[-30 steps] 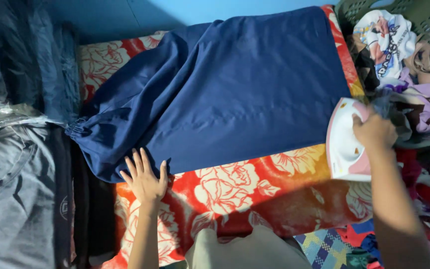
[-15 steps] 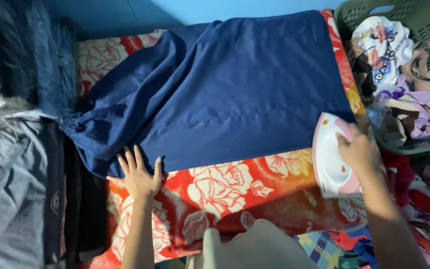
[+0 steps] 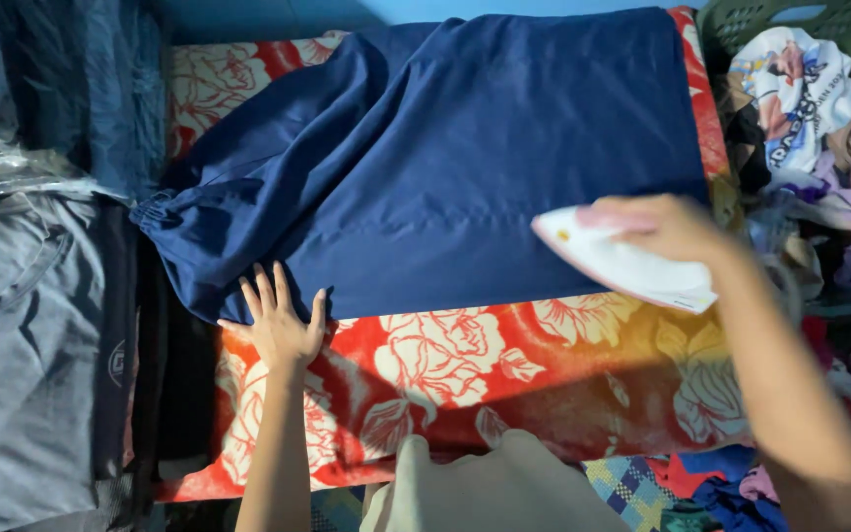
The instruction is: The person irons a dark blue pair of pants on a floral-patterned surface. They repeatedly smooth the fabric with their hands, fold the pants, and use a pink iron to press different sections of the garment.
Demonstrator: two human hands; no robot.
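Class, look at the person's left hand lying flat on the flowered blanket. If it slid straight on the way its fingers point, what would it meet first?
The left hand points up the picture, so it would go further onto the navy garment, whose lower edge its fingers already seem to touch.

Count: 1 navy garment (image 3: pixel 485 167) spread over 1 red floral blanket (image 3: pixel 465 365), with 1 white iron (image 3: pixel 622 264) at the garment's right lower edge, and 2 hands, left hand (image 3: pixel 278 330) and right hand (image 3: pixel 667 227). Off the blanket's right edge, 1 green laundry basket (image 3: pixel 790 20); off its left edge, 1 pile of grey and blue clothes (image 3: pixel 32 325).
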